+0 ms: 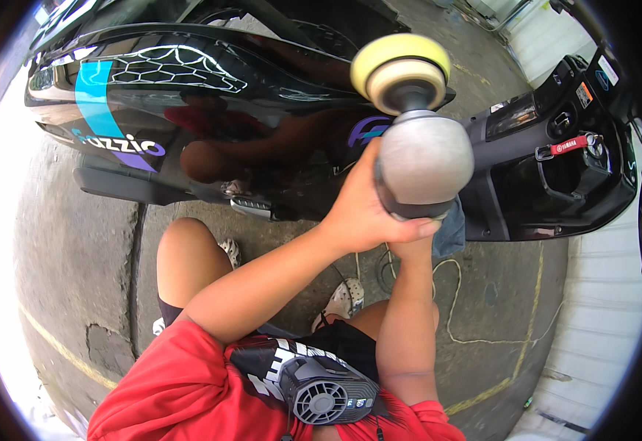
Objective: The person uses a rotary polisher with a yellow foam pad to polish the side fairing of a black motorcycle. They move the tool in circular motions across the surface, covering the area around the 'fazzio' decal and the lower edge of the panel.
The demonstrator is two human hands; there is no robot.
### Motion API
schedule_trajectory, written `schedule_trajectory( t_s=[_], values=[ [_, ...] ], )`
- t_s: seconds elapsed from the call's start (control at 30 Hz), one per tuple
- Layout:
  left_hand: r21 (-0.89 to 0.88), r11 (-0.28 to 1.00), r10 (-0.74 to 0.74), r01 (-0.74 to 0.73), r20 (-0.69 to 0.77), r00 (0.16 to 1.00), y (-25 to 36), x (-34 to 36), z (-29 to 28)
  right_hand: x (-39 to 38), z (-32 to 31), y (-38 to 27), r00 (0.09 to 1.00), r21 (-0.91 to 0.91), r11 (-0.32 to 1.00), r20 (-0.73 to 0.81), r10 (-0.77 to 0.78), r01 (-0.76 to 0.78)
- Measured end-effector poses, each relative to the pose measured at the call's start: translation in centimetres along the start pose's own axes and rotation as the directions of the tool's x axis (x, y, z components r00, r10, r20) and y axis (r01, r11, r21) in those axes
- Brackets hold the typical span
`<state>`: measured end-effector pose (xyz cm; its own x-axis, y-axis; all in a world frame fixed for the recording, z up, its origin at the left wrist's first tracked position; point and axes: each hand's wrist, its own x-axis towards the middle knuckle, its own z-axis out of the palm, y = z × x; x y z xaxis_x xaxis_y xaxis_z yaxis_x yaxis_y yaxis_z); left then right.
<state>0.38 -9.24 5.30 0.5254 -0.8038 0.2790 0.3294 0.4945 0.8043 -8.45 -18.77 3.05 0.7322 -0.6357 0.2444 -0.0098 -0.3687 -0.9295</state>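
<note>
A polisher (425,163) with a grey rounded head is raised in front of me, its yellow foam pad (402,59) tilted up and away. My left hand (361,202) wraps round the near side of the polisher, thumb across its lower end. Just under it comes my right hand (413,248), mostly covered by the left hand and the tool, so its fingers do not show. A blue-grey cloth (449,234) hangs beside the right hand; whether that hand holds it is hidden. Behind the pad stretches the glossy black side panel (262,125) of a scooter, apart from the pad.
The scooter's footboard and front part (526,184) extend to the right, with a red strap (571,145) on it. A pale cord (449,309) runs over the concrete floor (482,294). A small fan (324,397) hangs at my chest. White corrugated wall (593,331) bounds the right.
</note>
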Motion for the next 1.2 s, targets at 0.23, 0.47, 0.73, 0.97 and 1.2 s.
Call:
schedule_trajectory(
  t_s=[0.23, 0.47, 0.73, 0.97, 1.2],
  values=[
    [0.128, 0.986, 0.118, -0.107, -0.080, 0.990, 2.1, -3.6, -4.4, -0.4, 3.4, -3.4, 0.976, -0.107, 0.972, -0.026, -0.215, 0.211],
    [0.146, 0.989, 0.040, -0.026, -0.099, 0.994, 3.8, -2.5, -2.8, -1.0, 3.2, -3.5, 0.998, -0.054, 0.997, -0.009, -0.054, 0.054],
    [0.126, 0.992, -0.024, 0.033, -0.065, 0.998, 0.0, 2.7, 3.4, -0.4, -1.8, 0.7, 0.990, -0.064, 0.989, -0.032, -0.138, 0.136],
    [0.228, 0.974, 0.050, -0.019, -0.132, 0.990, 1.5, 1.1, 2.4, 0.5, -0.9, 1.0, 0.981, -0.019, 0.981, 0.008, -0.192, 0.192],
    [0.083, 0.995, 0.066, -0.061, -0.058, 0.996, 3.0, -1.5, -1.0, -0.9, 2.4, -2.4, 0.984, -0.038, 0.985, -0.038, -0.172, 0.171]
  ],
)
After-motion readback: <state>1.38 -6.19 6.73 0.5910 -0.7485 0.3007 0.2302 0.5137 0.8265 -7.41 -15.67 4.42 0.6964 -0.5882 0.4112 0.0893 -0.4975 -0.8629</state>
